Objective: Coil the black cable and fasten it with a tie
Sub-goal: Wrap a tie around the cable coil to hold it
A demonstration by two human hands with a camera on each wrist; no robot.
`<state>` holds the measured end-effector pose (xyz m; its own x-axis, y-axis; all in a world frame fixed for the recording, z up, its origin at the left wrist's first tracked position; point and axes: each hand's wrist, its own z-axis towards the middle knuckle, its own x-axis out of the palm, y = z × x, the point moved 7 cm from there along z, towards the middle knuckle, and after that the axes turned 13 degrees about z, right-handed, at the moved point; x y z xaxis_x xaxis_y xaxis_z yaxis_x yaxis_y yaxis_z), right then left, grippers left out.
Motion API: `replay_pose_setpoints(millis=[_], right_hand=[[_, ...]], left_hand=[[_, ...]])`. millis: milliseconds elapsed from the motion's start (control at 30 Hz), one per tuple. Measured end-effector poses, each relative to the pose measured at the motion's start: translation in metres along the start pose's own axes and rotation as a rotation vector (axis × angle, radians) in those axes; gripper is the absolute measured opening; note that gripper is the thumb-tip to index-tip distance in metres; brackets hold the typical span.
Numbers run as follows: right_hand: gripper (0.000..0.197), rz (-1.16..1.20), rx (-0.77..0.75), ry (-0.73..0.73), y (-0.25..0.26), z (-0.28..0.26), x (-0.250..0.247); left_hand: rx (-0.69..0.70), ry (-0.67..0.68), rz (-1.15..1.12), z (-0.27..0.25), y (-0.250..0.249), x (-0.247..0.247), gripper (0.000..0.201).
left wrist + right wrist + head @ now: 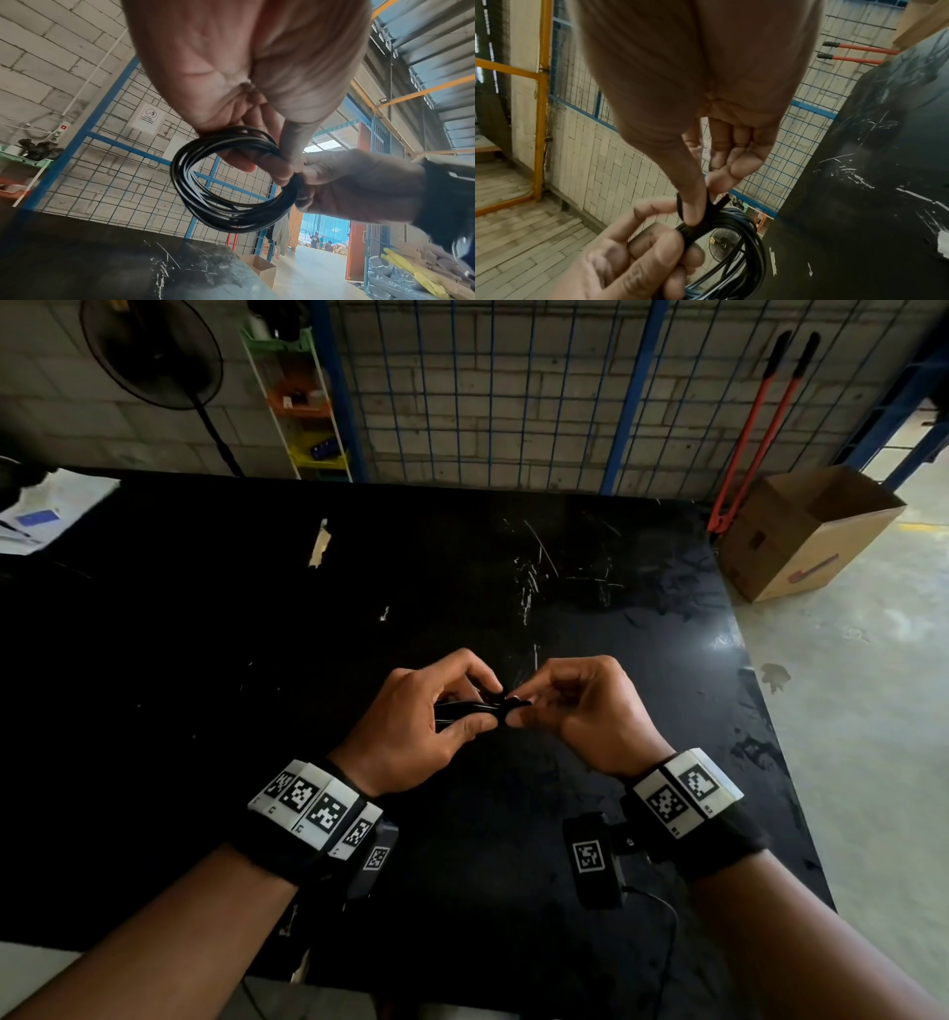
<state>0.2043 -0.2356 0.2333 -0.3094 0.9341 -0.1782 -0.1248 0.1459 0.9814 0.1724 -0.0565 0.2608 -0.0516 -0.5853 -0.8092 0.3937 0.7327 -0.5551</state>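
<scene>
The black cable [231, 211] is wound into a small round coil of several loops, held in the air above the black table [257, 660]. My left hand [411, 726] grips one side of the coil [462, 708] between thumb and fingers. My right hand [580, 706] pinches a black tie strap [712, 207] that wraps around the bundled strands [734, 243] right beside my left fingers [654, 249]. The strap's free end sticks out past my right thumb. In the head view most of the coil is hidden behind my hands.
The table's scratched top carries a scrap of tape [319, 544] at the back and papers [46, 516] at the far left corner. An open cardboard box [806, 531] and red-handled bolt cutters [755, 428] stand on the floor at the right. A wire fence [513, 387] backs the table.
</scene>
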Motion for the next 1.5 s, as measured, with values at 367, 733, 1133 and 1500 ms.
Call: replay_pose_setpoints(millis=[367,733,1133,1500], right_hand=[[0.008,-0.271,-0.138,0.018,0.012,-0.010,0.005],[0.057,0.343,-0.004,-0.042,-0.014,-0.013,0.003],[0.042,0.748,0.163,-0.110,-0.037,-0.027,0.033],[0.026,0.363,0.010,-0.125,-0.014,-0.017,0.003]], left_hand=[[-0.040,0.121,-0.060,-0.002,0.003,0.011,0.025],[-0.353,-0.129,-0.915,-0.006,0.027,0.021,0.011],[-0.523,-0.306,-1.480,-0.004,0.025,0.032,0.006],[-0.460,-0.107,-1.014,-0.026,0.036,0.037,0.046]])
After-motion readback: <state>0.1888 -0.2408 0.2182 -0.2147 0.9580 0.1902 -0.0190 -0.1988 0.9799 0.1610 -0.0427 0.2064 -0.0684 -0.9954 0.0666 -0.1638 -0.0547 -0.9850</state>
